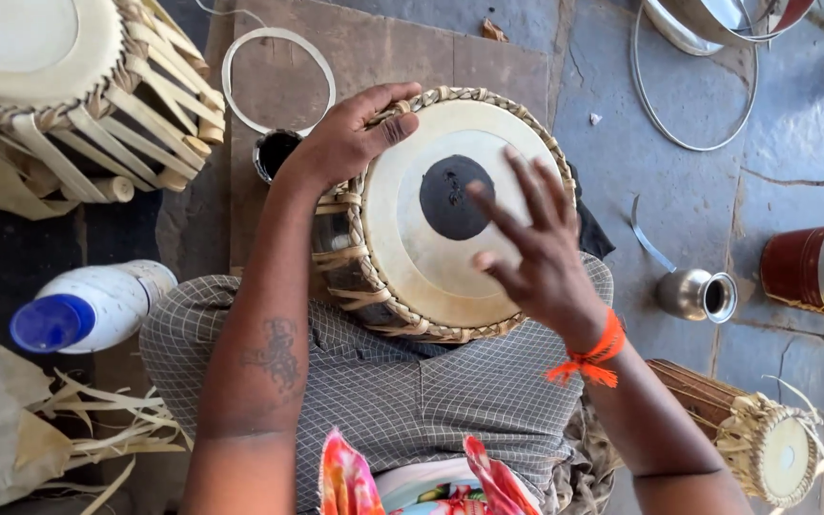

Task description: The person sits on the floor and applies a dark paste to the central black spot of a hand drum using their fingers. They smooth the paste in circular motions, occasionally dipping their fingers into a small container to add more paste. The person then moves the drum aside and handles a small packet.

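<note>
Drum [412, 267] tilted across the lap on a checked cloth [412, 391], head turned up to the head camera, above the stone floor [679, 200].

Looked well advanced, judging by its state: pale skin already stretched over the shell, braided rim [488, 95] closed all the way round, straps laced down the side, round black patch [445, 195] already laid at the middle of the skin. Seemed to leave only fine work on the head; how much could not be told.

Left hand [350, 138] clamped on the far rim, fingers [374, 100] curled closed over the braid, thumb flat on the edge of the skin, forearm running straight up from the lap to steady the shell.

Right hand [541, 257] hung just over the near half of the skin, blurred, fingers [526, 191] spread open and gripping nothing, tips pointing toward the black patch; could not be told whether touching or just clear. Orange thread [593, 358] tied at that wrist.

Small pot of black paste [274, 153] set just beyond the left hand, beside a white ring [278, 81]. Second laced drum [50, 67] at upper left, white bottle with a blue cap [92, 305] lying near the left knee. Steel pot [698, 294], red drum shell [817, 272] and a small finished drum [765, 443] spread well apart on the right.
</note>
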